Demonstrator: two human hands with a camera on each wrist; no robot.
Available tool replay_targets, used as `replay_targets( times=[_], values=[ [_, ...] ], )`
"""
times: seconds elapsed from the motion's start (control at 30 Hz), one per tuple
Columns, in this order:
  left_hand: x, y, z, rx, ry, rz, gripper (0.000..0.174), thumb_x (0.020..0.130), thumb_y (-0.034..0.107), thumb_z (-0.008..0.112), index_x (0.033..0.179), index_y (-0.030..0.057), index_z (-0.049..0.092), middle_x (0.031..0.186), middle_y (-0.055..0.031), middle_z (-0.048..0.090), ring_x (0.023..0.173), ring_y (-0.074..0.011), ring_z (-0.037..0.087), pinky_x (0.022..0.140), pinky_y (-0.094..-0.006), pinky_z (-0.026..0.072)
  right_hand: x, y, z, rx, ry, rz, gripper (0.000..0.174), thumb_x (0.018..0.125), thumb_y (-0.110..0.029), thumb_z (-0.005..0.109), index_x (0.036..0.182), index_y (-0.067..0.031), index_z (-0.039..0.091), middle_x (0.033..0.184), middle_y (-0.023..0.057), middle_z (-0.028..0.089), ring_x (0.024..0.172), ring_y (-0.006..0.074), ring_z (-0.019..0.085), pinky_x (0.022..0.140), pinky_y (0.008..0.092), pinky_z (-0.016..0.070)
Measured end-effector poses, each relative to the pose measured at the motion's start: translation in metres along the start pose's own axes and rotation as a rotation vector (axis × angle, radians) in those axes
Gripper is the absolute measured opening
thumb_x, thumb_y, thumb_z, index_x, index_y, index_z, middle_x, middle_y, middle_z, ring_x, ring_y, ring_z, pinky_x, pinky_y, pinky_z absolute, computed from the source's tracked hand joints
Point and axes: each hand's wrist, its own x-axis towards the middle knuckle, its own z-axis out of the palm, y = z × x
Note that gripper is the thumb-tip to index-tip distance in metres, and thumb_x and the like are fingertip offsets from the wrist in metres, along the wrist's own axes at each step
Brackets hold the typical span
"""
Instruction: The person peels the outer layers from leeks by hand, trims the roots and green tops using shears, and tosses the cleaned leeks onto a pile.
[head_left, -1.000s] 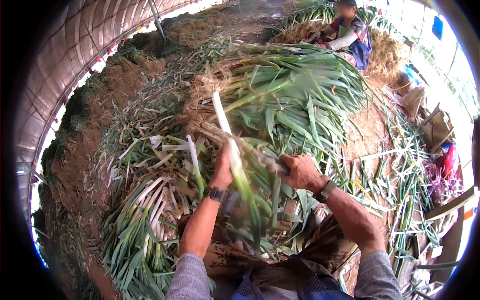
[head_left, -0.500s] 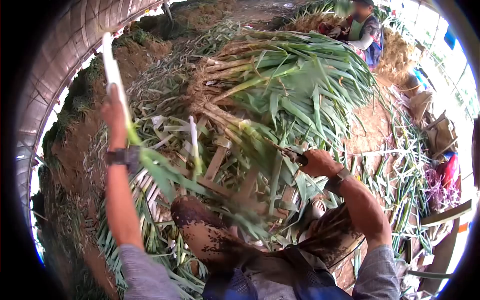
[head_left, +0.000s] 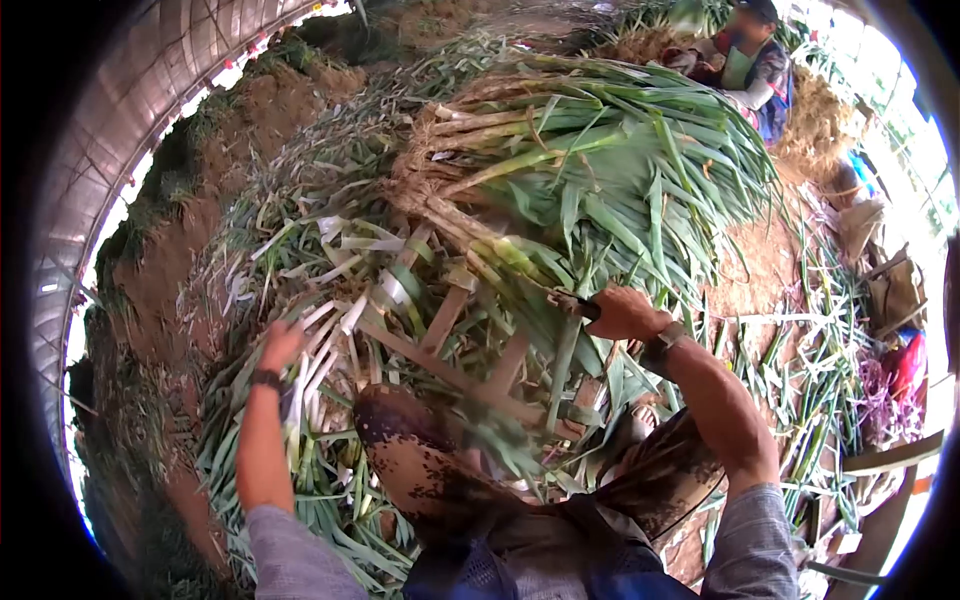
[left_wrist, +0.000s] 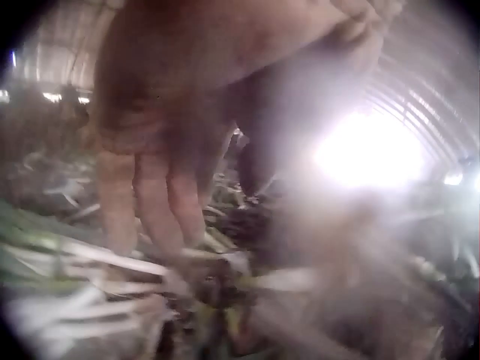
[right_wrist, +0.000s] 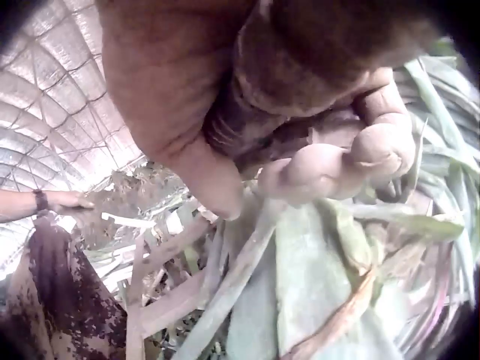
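Observation:
My left hand [head_left: 283, 343] is over the upper edge of a pile of white-stemmed leeks [head_left: 318, 368], no stalk visible in its grip. In the left wrist view its fingers [left_wrist: 154, 199] hang nearly straight above white stems [left_wrist: 112, 289]; whether they touch is unclear. At centre right, my right hand [head_left: 625, 314] grips a dark-handled tool [head_left: 574, 304], its far end beside green leaves. The right wrist view shows curled fingers [right_wrist: 319, 169] round the dark handle [right_wrist: 240, 124], above broad leaves [right_wrist: 300, 277]. Rooted leeks [head_left: 590, 150] lie heaped beyond both hands.
A wooden frame [head_left: 445, 318] stands among loose leaves between my hands, just beyond my knee [head_left: 410, 430]. Another person [head_left: 755, 75] sits at the back right. Pink string [head_left: 875, 400] and a curved board [head_left: 895, 455] lie far right.
My left hand swung a long leek up and left, then came down to the pile without that leek visible in it. My right hand shifted slightly, still holding the tool.

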Motion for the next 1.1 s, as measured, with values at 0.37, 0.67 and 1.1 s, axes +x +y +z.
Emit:
replay_targets(
  times=[0.37,0.67,1.1],
  values=[
    [0.049,0.217,0.246,-0.581,-0.495,-0.021,0.034,0.096,0.034,0.055,0.107,0.0019,0.059,0.094,-0.0106,0.068,0.084,-0.0217,0.068,0.066,-0.0373,0.0572,-0.002,0.003,0.016,0.043,-0.182,-0.036,0.033,0.072,-0.036,0.066,0.084,-0.0044,0.069,0.08,0.0197,0.066,0.08,0.0377,0.065,0.072,0.0473,0.0506],
    [0.035,0.209,0.341,-0.78,-0.201,0.069,0.064,0.09,0.044,0.065,0.139,0.0081,0.047,0.143,-0.0155,0.043,0.124,-0.0289,0.047,0.1,-0.0375,0.0439,-0.02,0.0,0.004,-0.023,-0.184,0.049,0.031,0.073,-0.033,0.066,0.091,-0.0075,0.067,0.08,0.0175,0.066,0.078,0.0382,0.064,0.07,0.0486,0.0491],
    [-0.09,0.224,0.317,-1.222,-0.539,-0.415,0.03,0.083,0.022,0.075,0.108,0.0069,0.067,0.096,-0.002,0.067,0.088,-0.0175,0.062,0.075,-0.0342,0.0527,-0.066,0.001,-0.006,-0.002,-0.133,-0.101,0.025,0.085,-0.031,0.062,0.088,-0.0059,0.067,0.07,0.0168,0.065,0.065,0.0351,0.065,0.061,0.046,0.0508]
  ],
)
